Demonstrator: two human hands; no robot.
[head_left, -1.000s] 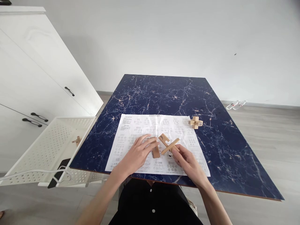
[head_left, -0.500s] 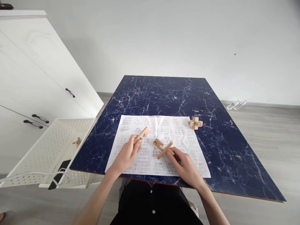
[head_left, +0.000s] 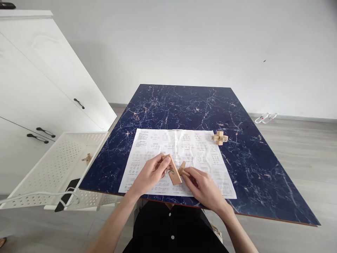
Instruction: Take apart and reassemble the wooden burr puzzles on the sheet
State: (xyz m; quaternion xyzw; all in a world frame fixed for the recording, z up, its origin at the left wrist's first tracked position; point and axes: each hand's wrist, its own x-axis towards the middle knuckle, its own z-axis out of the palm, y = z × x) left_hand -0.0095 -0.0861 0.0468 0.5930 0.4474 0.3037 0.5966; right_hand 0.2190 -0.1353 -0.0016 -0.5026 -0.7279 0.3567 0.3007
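My left hand (head_left: 154,171) pinches a flat, notched wooden puzzle piece (head_left: 174,175), which slants down to the right in front of me. Close to its right side, my right hand (head_left: 202,183) is closed on crossed wooden puzzle pieces (head_left: 182,168), partly hidden behind the flat one and my fingers. Whether the two hands' pieces touch I cannot tell. Under both hands lies a creased instruction sheet (head_left: 158,140) with printed diagrams. An assembled wooden burr puzzle (head_left: 220,138), marked with a letter, sits by the sheet's upper right corner.
The dark blue marbled table (head_left: 181,105) has its front edge just before my body. Left of it stands a white perforated basket (head_left: 52,154) with a small wooden piece (head_left: 87,159) and a white cable (head_left: 39,194). A white cabinet (head_left: 47,80) is behind the basket.
My left hand has moved right and toward me, turning its notched piece to slant the other way. The right hand's crossed pieces have rotated, and the two hands' pieces are now close together.
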